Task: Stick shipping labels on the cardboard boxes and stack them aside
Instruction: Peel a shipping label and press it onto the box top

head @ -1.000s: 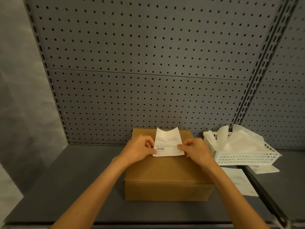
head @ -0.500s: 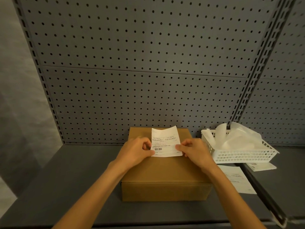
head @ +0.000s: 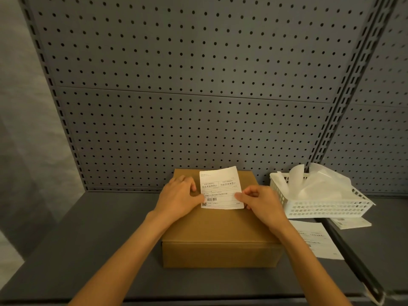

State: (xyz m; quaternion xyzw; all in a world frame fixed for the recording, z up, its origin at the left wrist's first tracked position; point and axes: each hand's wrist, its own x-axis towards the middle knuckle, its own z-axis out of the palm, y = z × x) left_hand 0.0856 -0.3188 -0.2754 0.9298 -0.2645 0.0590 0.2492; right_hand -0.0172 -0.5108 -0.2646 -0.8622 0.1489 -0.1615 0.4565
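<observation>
A closed brown cardboard box (head: 218,230) sits on the grey shelf (head: 88,250), against the pegboard. A white shipping label (head: 220,186) with print and a barcode lies over the box's top, its far edge curling up slightly. My left hand (head: 178,198) pinches the label's lower left edge, its other fingers resting on the box top. My right hand (head: 257,202) pinches the label's lower right edge. The label's near edge is down on the cardboard.
A white plastic basket (head: 320,206) with crumpled backing paper stands right of the box. More label sheets (head: 315,237) lie in front of the basket and under it. The grey pegboard wall (head: 198,96) rises behind. A dark divider rail (head: 353,261) runs at the right.
The label has tilted back and come lower onto the box top. Both hands keep their pinch on its lower corners, my left hand's fingers spreading onto the box.
</observation>
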